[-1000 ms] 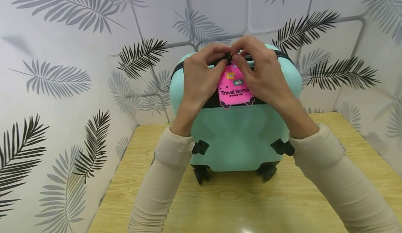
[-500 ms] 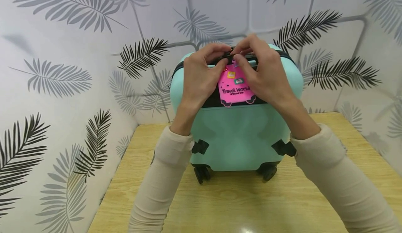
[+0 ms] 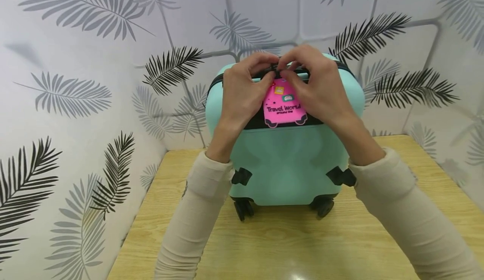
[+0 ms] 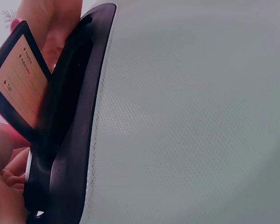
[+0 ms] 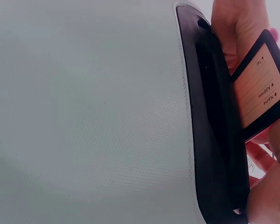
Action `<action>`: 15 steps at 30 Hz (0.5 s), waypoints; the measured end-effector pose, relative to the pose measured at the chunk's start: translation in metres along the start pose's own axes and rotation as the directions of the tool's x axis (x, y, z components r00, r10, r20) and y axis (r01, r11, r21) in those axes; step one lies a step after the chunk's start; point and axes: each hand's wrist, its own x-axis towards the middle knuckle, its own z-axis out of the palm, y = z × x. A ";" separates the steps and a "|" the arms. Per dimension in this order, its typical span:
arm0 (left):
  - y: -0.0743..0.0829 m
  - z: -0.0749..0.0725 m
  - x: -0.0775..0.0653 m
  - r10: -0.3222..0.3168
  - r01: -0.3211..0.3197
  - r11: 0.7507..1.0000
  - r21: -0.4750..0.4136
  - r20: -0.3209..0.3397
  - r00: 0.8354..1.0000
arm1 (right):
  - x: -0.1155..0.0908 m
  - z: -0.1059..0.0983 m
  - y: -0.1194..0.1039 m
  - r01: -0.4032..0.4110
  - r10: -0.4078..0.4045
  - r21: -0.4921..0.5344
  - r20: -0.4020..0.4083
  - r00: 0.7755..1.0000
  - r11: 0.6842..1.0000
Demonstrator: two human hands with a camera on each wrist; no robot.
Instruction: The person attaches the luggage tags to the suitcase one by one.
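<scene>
A mint-green suitcase (image 3: 287,166) stands upright with a pink luggage tag (image 3: 285,108) hanging at its top, printed "Travel World". My left hand (image 3: 243,93) and right hand (image 3: 321,89) meet above the tag. Thumb and fingers of each pinch the tag's small dark strap beside the black carry handle (image 4: 72,116). The fingertips hide most of the strap. Both wrist views show the tag's back, a framed card (image 5: 261,86) with Name, Address and Tel lines, close against the handle.
The suitcase's black wheels (image 3: 243,209) rest on a wood-grain table (image 3: 280,246). Behind and to the left rises a pale wall (image 3: 261,3) with a feather pattern. Black corner pieces (image 3: 240,176) sit low on the suitcase front.
My right fingers lifted slightly off the strap half a second ago and have come back down beside the left fingertips. The tag shifted a little; the left hand stayed nearly still.
</scene>
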 end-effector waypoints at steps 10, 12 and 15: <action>0.001 0.002 0.000 -0.024 0.024 0.987 0.162 -0.001 1.000 | -0.001 -0.002 0.000 -0.001 0.001 0.010 0.023 1.000 1.000; 0.003 0.001 0.001 -0.037 0.036 0.982 0.183 0.002 0.999 | -0.001 -0.003 -0.001 -0.011 0.010 0.014 0.030 1.000 1.000; 0.005 0.000 0.002 -0.050 0.048 0.977 0.206 0.008 0.999 | -0.001 -0.004 -0.002 -0.036 0.035 0.013 0.027 0.999 0.999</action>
